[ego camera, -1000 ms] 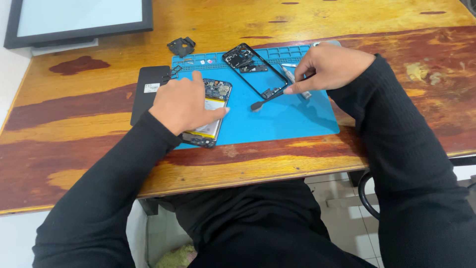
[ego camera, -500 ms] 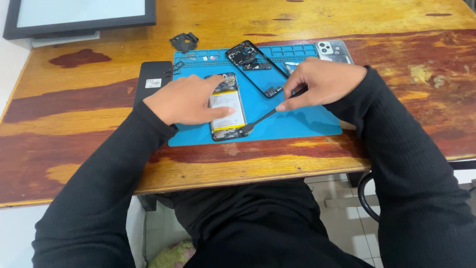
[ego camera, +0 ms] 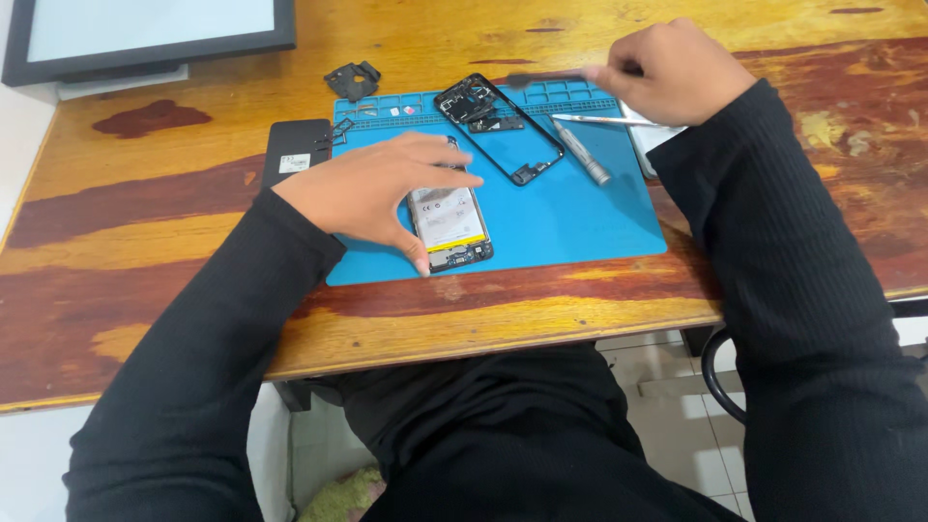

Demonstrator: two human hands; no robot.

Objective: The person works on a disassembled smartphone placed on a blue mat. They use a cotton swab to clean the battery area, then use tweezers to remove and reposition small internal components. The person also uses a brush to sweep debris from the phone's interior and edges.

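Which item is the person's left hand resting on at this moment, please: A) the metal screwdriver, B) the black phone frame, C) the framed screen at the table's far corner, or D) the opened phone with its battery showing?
D: the left hand lies over the opened phone on the blue mat, while the black phone frame and the screwdriver lie apart to its right.

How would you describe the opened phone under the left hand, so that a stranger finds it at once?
Find the blue mat on the wooden table. Near its front left, the left hand rests on the opened phone. Unlike the empty black frame behind it, it shows a pale battery.
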